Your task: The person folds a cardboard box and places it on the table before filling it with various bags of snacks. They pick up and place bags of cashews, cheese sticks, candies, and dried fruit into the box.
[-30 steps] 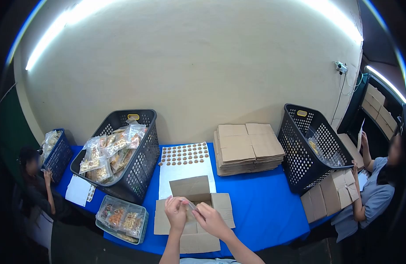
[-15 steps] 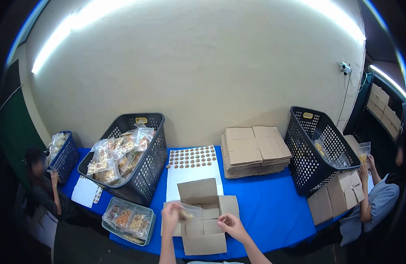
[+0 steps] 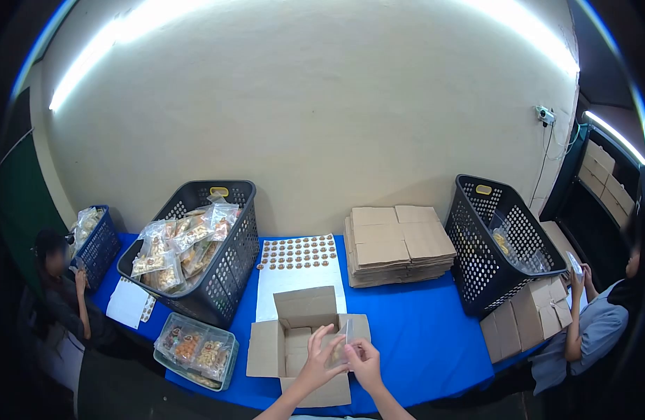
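In my head view, the left hand (image 3: pixel 322 361) and folded fingers of the right hand (image 3: pixel 365 358) partly cover the clear bag (image 3: pixel 339 351), so I can't make out its contents. It stands nearly upright above the open carton (image 3: pixel 299 345), long axis running up toward the wall (image 3: pixel 308 140), leaning slightly right. I see the right fingers pinched closed on its edge; the left fingers are spread against it.

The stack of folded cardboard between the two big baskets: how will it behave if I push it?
The stack may slide apart in layers, as its edges are uneven. Each piece looks stiff but could bend at its creases. Being wide and low, it probably won't tip.
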A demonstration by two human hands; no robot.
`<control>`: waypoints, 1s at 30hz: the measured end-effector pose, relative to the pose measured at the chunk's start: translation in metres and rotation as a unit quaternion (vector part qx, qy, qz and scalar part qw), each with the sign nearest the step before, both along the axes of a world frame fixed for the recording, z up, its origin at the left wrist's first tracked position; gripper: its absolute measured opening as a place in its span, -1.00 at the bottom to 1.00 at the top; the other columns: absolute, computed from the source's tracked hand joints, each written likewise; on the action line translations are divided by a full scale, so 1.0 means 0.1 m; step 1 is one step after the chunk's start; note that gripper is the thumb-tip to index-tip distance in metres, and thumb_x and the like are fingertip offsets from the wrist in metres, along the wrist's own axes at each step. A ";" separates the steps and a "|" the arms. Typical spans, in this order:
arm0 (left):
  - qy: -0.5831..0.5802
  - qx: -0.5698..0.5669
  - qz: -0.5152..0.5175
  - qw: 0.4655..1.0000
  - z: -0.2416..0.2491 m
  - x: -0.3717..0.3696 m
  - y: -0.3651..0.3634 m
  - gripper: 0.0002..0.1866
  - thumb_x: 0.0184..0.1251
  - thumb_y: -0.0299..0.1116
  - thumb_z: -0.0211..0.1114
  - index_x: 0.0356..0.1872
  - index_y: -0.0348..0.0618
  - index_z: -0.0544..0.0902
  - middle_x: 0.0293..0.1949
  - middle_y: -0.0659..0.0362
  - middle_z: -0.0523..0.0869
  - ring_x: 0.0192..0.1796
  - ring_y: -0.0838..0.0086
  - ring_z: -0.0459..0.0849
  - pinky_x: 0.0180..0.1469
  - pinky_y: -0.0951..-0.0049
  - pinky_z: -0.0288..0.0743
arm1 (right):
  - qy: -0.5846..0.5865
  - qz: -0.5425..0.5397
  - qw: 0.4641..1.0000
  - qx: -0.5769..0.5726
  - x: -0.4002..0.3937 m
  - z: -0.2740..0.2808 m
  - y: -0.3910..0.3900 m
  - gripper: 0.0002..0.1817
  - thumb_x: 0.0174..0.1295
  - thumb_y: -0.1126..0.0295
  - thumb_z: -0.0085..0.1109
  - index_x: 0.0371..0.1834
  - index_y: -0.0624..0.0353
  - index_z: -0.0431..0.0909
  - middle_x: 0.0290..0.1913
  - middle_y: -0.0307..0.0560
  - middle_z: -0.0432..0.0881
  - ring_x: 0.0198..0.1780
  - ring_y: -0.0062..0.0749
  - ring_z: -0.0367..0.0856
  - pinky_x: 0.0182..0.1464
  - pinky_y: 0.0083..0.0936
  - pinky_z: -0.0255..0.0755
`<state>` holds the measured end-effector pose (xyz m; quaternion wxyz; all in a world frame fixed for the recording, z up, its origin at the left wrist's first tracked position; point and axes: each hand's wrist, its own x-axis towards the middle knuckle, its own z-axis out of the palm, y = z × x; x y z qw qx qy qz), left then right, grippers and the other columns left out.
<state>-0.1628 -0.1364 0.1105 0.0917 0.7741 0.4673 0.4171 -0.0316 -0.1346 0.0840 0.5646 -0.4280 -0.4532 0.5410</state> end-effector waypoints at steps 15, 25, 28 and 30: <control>-0.256 -0.149 -0.079 0.952 0.06 -0.03 0.14 -0.86 0.19 -0.43 0.19 -0.29 -0.28 0.62 -0.33 0.08 0.65 -0.25 0.38 0.63 -0.22 0.49 0.45 | -0.002 0.038 0.997 0.061 0.20 0.23 0.16 -0.55 -0.14 0.32 0.43 -0.18 0.21 0.46 -0.17 -0.15 0.52 -0.12 -0.51 0.47 -0.09 -0.60 0.33; -0.181 -0.034 -0.031 0.982 -0.04 -0.25 0.21 -0.88 -0.04 -0.41 0.37 -0.47 -0.19 0.65 -0.40 0.15 0.66 -0.23 0.39 0.60 -0.11 0.41 0.40 | 0.097 0.045 0.994 -0.014 -0.01 0.27 0.02 -0.91 -0.01 0.61 0.24 -0.52 0.24 0.51 -0.46 -0.27 0.54 -0.40 -0.72 0.44 -0.34 -0.76 0.27; -0.250 -0.027 0.076 0.965 0.10 -0.37 0.19 -0.85 -0.13 -0.37 0.43 -0.56 -0.15 0.61 -0.43 0.19 0.65 -0.26 0.38 0.58 0.02 0.31 0.33 | 0.038 0.057 0.997 0.037 -0.14 0.25 -0.01 -0.91 0.04 0.60 0.20 -0.53 0.24 0.49 -0.46 -0.29 0.48 -0.43 -0.76 0.39 -0.38 -0.80 0.23; -0.205 0.029 0.122 0.971 0.17 -0.43 0.16 -0.84 -0.12 -0.35 0.42 -0.56 -0.15 0.61 -0.44 0.20 0.64 -0.26 0.38 0.57 0.13 0.25 0.24 | -0.001 0.068 0.996 0.062 -0.23 0.30 -0.04 -0.87 0.06 0.54 0.20 -0.56 0.26 0.45 -0.49 -0.30 0.44 -0.45 -0.76 0.37 -0.40 -0.77 0.25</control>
